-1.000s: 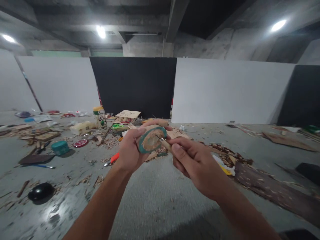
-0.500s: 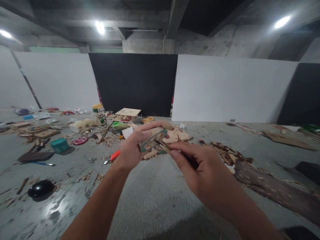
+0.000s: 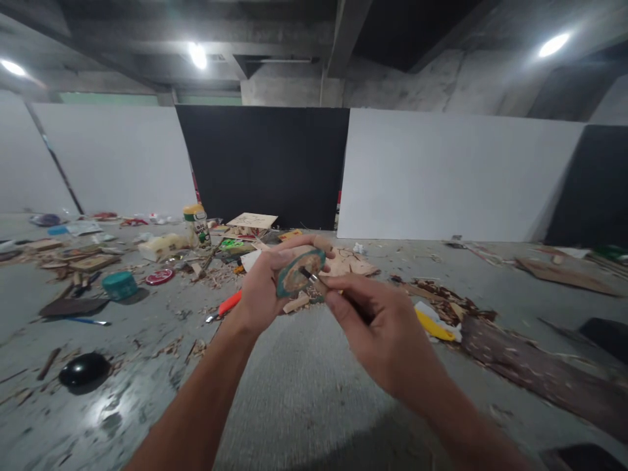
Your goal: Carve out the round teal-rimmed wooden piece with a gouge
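My left hand (image 3: 259, 282) grips a small oval wooden piece (image 3: 293, 280) by its edge, fingers curled behind and over the top. The piece is tilted; its border is teal and its middle is bare or tan, with carved-looking detail too small to make out. In my right hand (image 3: 380, 330) is a paintbrush (image 3: 314, 280), pinched near its metal ferrule. Its dark tip lies at the middle of the piece, seemingly touching it. My right hand hides most of the brush's handle.
On the left lie a teal jar (image 3: 119, 286), a red lid (image 3: 159, 277), a black dome (image 3: 84, 370) and a blue brush (image 3: 91, 321). An orange-handled tool (image 3: 229, 303) is beside my left wrist. Wood chips (image 3: 441, 297) and a brown strip (image 3: 520, 360) are on the right.
The oval piece has turned to show more of its face. The brush tip has shifted slightly left and up, toward the piece's middle. My right hand's move uncovers a yellow object on the floor.
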{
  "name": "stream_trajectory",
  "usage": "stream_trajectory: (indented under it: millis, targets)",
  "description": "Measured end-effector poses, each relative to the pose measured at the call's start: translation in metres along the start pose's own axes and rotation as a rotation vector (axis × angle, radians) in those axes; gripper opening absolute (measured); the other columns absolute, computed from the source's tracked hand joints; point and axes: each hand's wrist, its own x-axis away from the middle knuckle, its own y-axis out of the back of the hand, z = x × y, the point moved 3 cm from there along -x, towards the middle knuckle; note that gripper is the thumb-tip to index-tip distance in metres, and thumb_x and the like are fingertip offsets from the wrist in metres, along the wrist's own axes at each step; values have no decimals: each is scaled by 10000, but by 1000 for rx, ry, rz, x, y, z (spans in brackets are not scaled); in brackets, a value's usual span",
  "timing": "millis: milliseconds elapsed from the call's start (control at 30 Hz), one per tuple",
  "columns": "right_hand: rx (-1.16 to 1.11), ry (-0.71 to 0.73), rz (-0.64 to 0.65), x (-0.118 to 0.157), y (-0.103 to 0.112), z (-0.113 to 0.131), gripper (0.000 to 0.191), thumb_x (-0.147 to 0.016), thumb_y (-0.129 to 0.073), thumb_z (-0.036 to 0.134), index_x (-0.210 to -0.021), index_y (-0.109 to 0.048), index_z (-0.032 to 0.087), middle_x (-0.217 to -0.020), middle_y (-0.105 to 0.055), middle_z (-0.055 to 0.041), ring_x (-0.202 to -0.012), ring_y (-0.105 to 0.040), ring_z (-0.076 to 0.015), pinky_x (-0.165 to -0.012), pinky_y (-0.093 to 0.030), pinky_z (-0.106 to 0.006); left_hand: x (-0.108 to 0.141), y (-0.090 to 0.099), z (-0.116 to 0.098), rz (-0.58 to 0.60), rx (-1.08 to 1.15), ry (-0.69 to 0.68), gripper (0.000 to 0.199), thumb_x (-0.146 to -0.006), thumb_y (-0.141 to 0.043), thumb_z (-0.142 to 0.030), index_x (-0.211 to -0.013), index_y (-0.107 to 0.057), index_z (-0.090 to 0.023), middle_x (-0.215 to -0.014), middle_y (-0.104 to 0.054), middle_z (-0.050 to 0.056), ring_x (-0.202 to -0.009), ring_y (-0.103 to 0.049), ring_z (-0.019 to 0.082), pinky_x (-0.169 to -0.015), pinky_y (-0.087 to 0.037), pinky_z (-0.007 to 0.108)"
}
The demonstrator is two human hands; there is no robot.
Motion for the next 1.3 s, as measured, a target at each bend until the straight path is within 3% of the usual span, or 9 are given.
stream_trajectory:
  millis: [67,133,200,267,333,500,667,1000,1300]
  targets:
    - [-307,-258,166,-4,-5,-9,208,-903,-531,358,-887,-658,194,-505,-520,55,-366,-380,-86,-358,-312,-213,1,0,0,0,-14,-28,352,-752,-577,-371,-976,-708,-132,-830,-704,84,-728,-656,209,-646,-519,293]
    - [-451,-398,242,-3,-9,-13,229,-907,-508,415,-903,-611,210,-461,-393,108,-333,-206,-67,-315,-190,-196,2,0,-1,5,-30,-25,366,-752,-587,-396,-972,-712,-131,-809,-694,77,-685,-639,193,-596,-499,274]
    - [-341,-294,148,-2,-7,-12,170,-896,-544,365,-911,-615,211,-540,-515,67,-379,-350,-76,-363,-305,-201,2,0,-2,0,-39,2,369,-753,-589,-399,-978,-708,-131,-800,-680,69,-639,-615,172,-542,-471,252]
    - [-99,-80,1,0,-4,-6,117,-875,-588,271,-931,-667,204,-733,-686,-13,-580,-592,-120,-538,-470,-244,3,-3,-5,-7,-34,30,338,-767,-563,-369,-965,-693,-128,-808,-667,67,-624,-601,162,-529,-461,247]
    - [89,44,-87,3,0,-1,158,-861,-610,216,-979,-715,205,-875,-755,-47,-741,-684,-165,-670,-520,-289,4,-7,-8,-12,-21,39,300,-792,-514,-321,-952,-673,-123,-832,-659,74,-657,-604,168,-559,-475,257]
    - [323,155,-90,6,10,14,195,-881,-595,196,-988,-757,194,-803,-778,-42,-645,-695,-174,-629,-530,-303,4,-14,-8,-19,4,56,246,-847,-489,-294,-958,-633,-128,-836,-634,73,-697,-596,163,-609,-484,258]
    - [516,222,-18,11,11,24,295,-875,-547,144,-1078,-751,209,-873,-791,-60,-732,-730,-225,-637,-535,-351,2,-5,-1,-65,42,74,243,-830,-544,-350,-965,-604,-157,-838,-619,58,-674,-585,159,-595,-484,260]
    - [536,235,3,15,8,23,319,-904,-511,143,-1095,-761,194,-969,-794,-80,-802,-746,-260,-713,-589,-425,1,-5,-1,-86,-11,67,314,-762,-610,-397,-955,-612,-150,-767,-571,28,-645,-549,133,-568,-470,227]
    - [570,225,-15,18,5,24,323,-900,-496,112,-1054,-761,213,-960,-787,-88,-807,-736,-259,-679,-565,-394,1,-7,1,-81,-153,24,216,-861,-519,-372,-911,-600,-178,-731,-540,10,-569,-442,119,-531,-395,248]
